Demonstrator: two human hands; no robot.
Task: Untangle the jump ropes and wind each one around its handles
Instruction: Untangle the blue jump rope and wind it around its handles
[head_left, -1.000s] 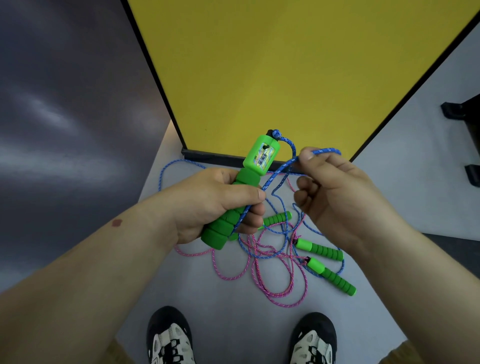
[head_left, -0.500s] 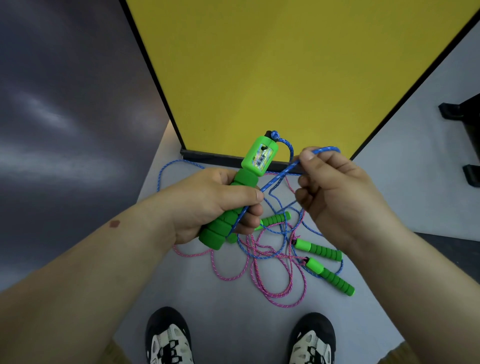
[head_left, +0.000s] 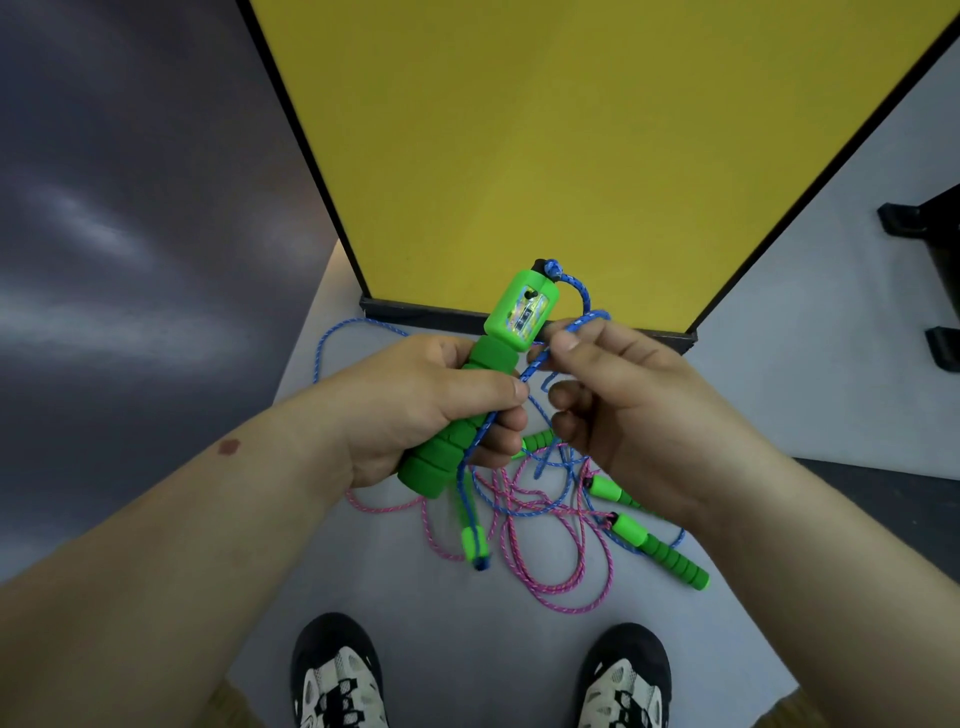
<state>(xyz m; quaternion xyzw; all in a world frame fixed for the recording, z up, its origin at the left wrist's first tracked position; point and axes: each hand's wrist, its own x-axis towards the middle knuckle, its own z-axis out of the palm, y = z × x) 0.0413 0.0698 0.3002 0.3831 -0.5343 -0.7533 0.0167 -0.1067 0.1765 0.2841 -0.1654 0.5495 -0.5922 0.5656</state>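
My left hand (head_left: 415, 405) grips a green foam jump-rope handle (head_left: 498, 374) with a counter window, held upright and tilted right. A blue rope (head_left: 584, 299) leaves the handle's top, loops down and runs along the handle under my left thumb. My right hand (head_left: 623, 410) pinches that blue rope just right of the handle. On the grey floor below lies a tangle of pink rope (head_left: 550, 571) and blue rope with three more green handles: one (head_left: 660, 551) at the right, one (head_left: 615, 491) above it, one (head_left: 474, 540) hanging low at the left.
A yellow panel (head_left: 571, 156) with a black frame stands straight ahead. A dark wall (head_left: 130, 208) fills the left. My two shoes (head_left: 337, 675) stand on the grey floor (head_left: 467, 649) near the tangle. Black feet of some furniture (head_left: 935, 270) show at the right edge.
My right hand has moved left, bringing the blue rope close against the handle. A green handle now hangs lower left of the tangle.
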